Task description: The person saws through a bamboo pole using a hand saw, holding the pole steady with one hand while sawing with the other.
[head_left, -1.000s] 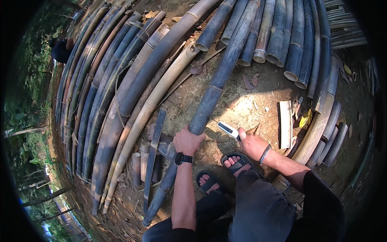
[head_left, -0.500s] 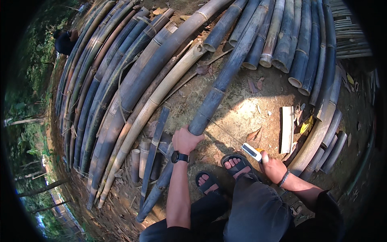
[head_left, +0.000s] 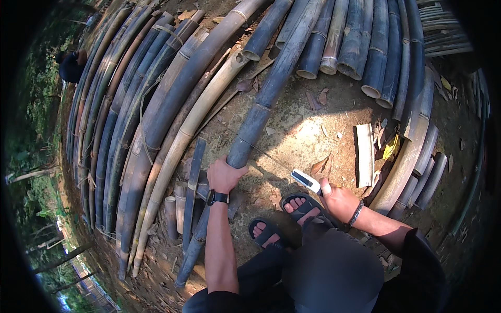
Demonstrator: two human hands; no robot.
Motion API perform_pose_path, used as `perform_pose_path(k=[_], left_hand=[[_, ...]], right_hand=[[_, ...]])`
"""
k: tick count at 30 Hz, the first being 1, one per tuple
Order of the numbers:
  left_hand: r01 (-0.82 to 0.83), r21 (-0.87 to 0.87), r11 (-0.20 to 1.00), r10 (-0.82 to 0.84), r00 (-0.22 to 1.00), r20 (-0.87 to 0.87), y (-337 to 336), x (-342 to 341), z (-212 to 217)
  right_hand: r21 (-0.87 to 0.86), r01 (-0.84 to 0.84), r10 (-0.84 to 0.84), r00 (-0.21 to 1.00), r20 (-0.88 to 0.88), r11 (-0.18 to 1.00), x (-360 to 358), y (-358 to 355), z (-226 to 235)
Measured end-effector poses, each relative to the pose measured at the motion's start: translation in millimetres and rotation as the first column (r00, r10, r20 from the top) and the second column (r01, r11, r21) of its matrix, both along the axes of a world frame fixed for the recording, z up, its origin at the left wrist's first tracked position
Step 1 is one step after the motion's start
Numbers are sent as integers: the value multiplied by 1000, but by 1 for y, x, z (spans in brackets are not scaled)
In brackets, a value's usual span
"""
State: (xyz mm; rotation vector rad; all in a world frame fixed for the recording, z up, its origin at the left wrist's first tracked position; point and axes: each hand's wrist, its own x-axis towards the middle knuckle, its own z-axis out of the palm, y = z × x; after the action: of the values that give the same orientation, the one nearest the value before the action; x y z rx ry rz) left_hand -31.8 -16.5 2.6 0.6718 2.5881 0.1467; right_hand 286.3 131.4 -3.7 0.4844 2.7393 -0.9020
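A long dark bamboo pole (head_left: pixel 254 116) slants from the far edge down toward my feet. My left hand (head_left: pixel 225 175), a watch on its wrist, is wrapped round the pole. In my right hand (head_left: pixel 342 202) is the white handle of a hand saw (head_left: pixel 307 182), its fingers closed on it. The saw's thin blade, seen almost edge-on, reaches left to the pole's side just above my left hand. How deep it sits in the bamboo cannot be made out. The pole's lower end (head_left: pixel 189 263) lies beyond my left forearm, beside a flat dark bamboo strip (head_left: pixel 193 180).
Many bamboo poles (head_left: pixel 172 112) lie in rows on the left, with more cut poles (head_left: pixel 360 47) at the far side. A split bamboo piece (head_left: pixel 365 155) and short lengths (head_left: pixel 432 180) lie right. Sandalled feet (head_left: pixel 302 207) stand close to the pole. Another person (head_left: pixel 72 67) is far left.
The saw and my right hand have moved left and slightly up in the picture. The view has shifted a little, so the poles appear farther left. My left hand keeps its hold on the pole.
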Motion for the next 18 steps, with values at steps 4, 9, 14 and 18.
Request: perform_pose_path(k=[4,9,14,18], left_hand=[[-23,-11,1000,23,1000,11,-1,20,4],[-1,-38,999,-1,999,-41,8,29,3],[-39,27,999,40,999,-32,-8,25,4],[-36,52,998,36,999,-2,2,33,5]], right_hand=[[30,-20,18,998,63,999,12,9,32],[32,-37,36,999,24,999,-36,9,14],[5,56,-56,998,-14,998,43,-12,3],[-12,89,-89,996,14,996,-38,1,-3]])
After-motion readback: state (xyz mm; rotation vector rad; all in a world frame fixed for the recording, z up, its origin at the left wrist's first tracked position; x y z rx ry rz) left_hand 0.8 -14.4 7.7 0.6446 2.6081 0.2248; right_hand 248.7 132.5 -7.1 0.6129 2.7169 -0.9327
